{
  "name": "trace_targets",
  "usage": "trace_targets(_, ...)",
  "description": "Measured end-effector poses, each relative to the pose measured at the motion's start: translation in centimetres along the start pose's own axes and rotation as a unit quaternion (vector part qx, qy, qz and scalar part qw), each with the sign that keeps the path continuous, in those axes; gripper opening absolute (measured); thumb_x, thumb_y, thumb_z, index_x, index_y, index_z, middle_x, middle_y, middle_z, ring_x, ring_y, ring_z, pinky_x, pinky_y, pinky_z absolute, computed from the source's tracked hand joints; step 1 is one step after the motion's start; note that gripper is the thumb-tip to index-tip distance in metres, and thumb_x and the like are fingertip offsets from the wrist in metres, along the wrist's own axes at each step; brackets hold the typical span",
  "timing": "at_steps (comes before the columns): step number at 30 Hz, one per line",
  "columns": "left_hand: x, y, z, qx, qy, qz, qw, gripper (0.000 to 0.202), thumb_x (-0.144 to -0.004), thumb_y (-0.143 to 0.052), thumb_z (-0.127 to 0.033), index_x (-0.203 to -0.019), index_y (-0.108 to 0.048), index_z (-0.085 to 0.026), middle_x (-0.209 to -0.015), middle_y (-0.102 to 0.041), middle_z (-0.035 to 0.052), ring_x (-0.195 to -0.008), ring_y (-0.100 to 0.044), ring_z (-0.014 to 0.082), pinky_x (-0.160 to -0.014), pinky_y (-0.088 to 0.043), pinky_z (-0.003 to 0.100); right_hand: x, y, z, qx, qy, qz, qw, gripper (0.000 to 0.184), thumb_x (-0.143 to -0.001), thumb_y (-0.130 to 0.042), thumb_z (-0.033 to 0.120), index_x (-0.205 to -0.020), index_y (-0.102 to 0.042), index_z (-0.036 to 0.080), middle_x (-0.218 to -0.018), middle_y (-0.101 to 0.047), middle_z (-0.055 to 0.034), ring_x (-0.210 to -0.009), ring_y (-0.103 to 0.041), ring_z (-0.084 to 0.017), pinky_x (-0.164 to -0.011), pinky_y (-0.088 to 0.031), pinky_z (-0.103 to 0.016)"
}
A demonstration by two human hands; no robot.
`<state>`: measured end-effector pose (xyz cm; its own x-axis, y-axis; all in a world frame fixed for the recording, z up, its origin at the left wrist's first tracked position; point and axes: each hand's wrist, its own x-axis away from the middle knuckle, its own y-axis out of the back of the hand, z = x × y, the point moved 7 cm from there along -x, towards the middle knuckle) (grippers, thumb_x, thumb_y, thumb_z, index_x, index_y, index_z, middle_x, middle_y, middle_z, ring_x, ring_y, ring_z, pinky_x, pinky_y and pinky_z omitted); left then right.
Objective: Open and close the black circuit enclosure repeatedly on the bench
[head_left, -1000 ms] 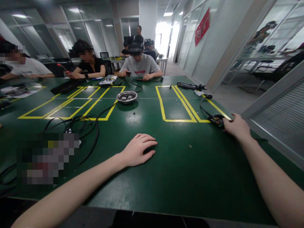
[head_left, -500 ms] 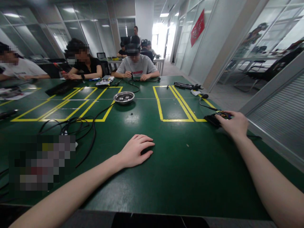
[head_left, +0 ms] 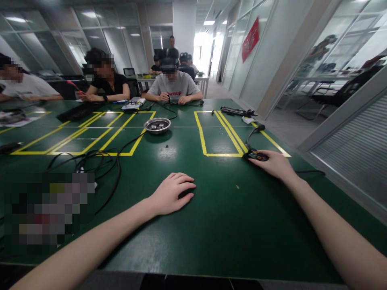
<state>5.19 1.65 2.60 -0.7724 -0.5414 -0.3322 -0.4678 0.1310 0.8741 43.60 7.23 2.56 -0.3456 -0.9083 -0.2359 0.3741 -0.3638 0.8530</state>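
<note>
My left hand (head_left: 171,194) lies palm down on the green table (head_left: 211,225), fingers loosely apart, holding nothing. My right hand (head_left: 273,164) reaches out to the right and grips a small black device with orange and red buttons (head_left: 256,155), which rests on the table by the corner of a yellow taped rectangle (head_left: 222,137). A black cable (head_left: 252,135) runs from the device to a small round black part (head_left: 260,127).
A metal bowl (head_left: 157,125) with small parts stands mid-table, a tiny dark piece (head_left: 166,146) before it. Black cables (head_left: 90,161) coil at the left. A black tool (head_left: 236,110) lies far right. Three people sit across the table; more sit behind.
My right hand has slid the black device leftward and nearer, from the table's right edge to the corner of the yellow rectangle. My left hand has stayed put.
</note>
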Motion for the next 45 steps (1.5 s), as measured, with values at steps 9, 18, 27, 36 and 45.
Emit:
trace_targets(9, 0.1, 1.0, -0.5, 0.009, -0.009, -0.038, 0.999, 0.043, -0.09, -0.071, -0.035, -0.13, -0.065, -0.022, -0.132, -0.067, 0.0135, -0.119, -0.064, 0.0284, -0.102, -0.053, 0.045, 13.6, -5.7, 17.5, -0.133, 0.395, 0.295, 0.86, 0.049, -0.074, -0.087, 0.037, -0.119, -0.073, 0.023, -0.111, -0.073, -0.0053, -0.099, -0.072, -0.023, -0.089, -0.057, -0.034)
trace_targets(18, 0.3, 0.9, -1.2, 0.023, -0.063, -0.036, 0.997, 0.018, -0.1, -0.061, -0.033, -0.099, -0.071, -0.018, -0.098, -0.069, 0.0088, -0.093, -0.064, 0.0208, -0.078, -0.055, 0.032, 15.3, -5.9, 18.7, -0.093, 0.409, 0.255, 0.871, 0.048, -0.075, -0.086, 0.043, -0.116, -0.072, 0.022, -0.106, -0.068, -0.0052, -0.093, -0.069, -0.022, -0.082, -0.057, -0.035)
trace_targets(27, 0.2, -0.2, -0.4, -0.012, -0.012, 0.003, 1.0, 0.024, -0.105, -0.052, -0.03, -0.114, -0.071, -0.02, -0.089, -0.07, 0.0053, -0.08, -0.069, 0.0175, -0.073, -0.056, 0.027, 13.7, -5.8, 17.4, -0.029, 0.395, 0.19, 0.898, 0.093, -0.06, -0.089, 0.066, -0.136, -0.064, 0.019, -0.133, -0.06, -0.017, -0.116, -0.057, -0.038, -0.101, -0.05, -0.058)
trace_targets(36, 0.2, -0.4, 0.2, -0.072, 0.031, 0.014, 0.997, 0.023, -0.104, -0.052, -0.032, -0.111, -0.07, -0.021, -0.091, -0.071, 0.0043, -0.079, -0.069, 0.0183, -0.072, -0.055, 0.027, 14.7, -5.6, 18.0, -0.029, 0.39, 0.225, 0.893, 0.096, -0.06, -0.09, 0.064, -0.14, -0.061, 0.021, -0.126, -0.061, -0.0147, -0.113, -0.057, -0.036, -0.098, -0.05, -0.056)
trace_targets(45, -0.1, 0.1, 0.3, -0.082, 0.042, 0.004, 0.996, 0.018, -0.101, -0.058, -0.031, -0.108, -0.07, -0.02, -0.087, -0.069, 0.0032, -0.074, -0.068, 0.0178, -0.066, -0.052, 0.027, 14.0, -5.9, 18.6, -0.036, 0.366, 0.178, 0.913, 0.07, -0.064, -0.091, 0.061, -0.118, -0.073, 0.019, -0.111, -0.067, -0.0105, -0.098, -0.067, -0.03, -0.088, -0.052, -0.046)
